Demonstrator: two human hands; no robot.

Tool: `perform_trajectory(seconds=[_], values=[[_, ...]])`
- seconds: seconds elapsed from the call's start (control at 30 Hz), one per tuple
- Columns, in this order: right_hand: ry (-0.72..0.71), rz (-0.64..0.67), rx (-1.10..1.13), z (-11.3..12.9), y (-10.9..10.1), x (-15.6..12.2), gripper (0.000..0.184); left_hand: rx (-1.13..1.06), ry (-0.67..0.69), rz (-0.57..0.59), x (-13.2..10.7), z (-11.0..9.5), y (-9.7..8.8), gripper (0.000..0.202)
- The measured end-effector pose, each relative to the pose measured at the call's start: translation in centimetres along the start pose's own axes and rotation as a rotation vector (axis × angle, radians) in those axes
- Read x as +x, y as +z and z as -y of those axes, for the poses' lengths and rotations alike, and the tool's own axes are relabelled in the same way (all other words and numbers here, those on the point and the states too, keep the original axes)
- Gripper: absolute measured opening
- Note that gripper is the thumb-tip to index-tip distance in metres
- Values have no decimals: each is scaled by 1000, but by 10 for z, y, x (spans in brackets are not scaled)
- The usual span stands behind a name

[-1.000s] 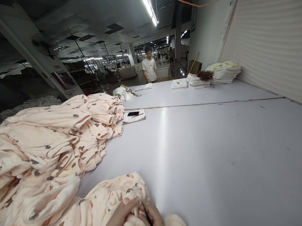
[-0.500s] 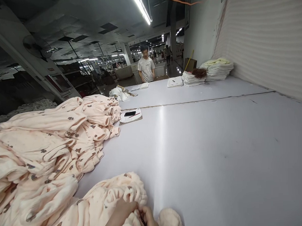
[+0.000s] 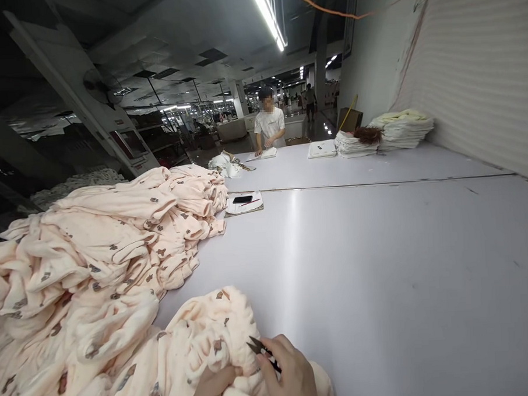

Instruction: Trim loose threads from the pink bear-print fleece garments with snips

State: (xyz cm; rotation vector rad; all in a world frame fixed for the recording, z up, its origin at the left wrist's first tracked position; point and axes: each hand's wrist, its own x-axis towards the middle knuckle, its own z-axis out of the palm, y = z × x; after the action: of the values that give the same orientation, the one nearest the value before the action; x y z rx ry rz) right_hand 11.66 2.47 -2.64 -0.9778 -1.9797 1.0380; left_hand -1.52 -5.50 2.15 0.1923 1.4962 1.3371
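Observation:
A pink fleece garment [image 3: 234,325] with small brown prints lies bunched at the table's near edge. My left hand [image 3: 215,384] pinches a fold of it, thumb pressed on the cloth. Close to its right, my right hand [image 3: 291,369] grips small dark thread snips [image 3: 264,352] between thumb and fingers. Their pointed blades are apart and point up and left over the fleece. Part of the garment shows behind my right wrist.
A large heap of similar pink fleece [image 3: 116,228] covers the left side. A phone [image 3: 242,199] lies on papers [image 3: 251,207] beyond it. White cloth stacks [image 3: 401,130] stand at the far right. Across the pale table [image 3: 380,263], a person [image 3: 269,125] touches papers.
My right hand has moved right and up from the cloth, bringing the snips into clear view. My left hand sits lower. The person opposite now reaches onto the table. The view has shifted.

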Motion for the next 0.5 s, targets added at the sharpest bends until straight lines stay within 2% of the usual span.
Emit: perform_trajectory(seconds=[0.1,0.2,0.3,0.5], values=[[-70,0,-224,8,5,1,22,84,28,-22,0,0,-2,15],[-62,-72,-349,10,5,2,27,61,68,-36,2,4,-4,18],[10,-121,-253,6,1,4,31,11,36,-48,4,8,-4,25],[30,-60,0,-3,11,5,26,-123,16,55,10,10,-6,27]])
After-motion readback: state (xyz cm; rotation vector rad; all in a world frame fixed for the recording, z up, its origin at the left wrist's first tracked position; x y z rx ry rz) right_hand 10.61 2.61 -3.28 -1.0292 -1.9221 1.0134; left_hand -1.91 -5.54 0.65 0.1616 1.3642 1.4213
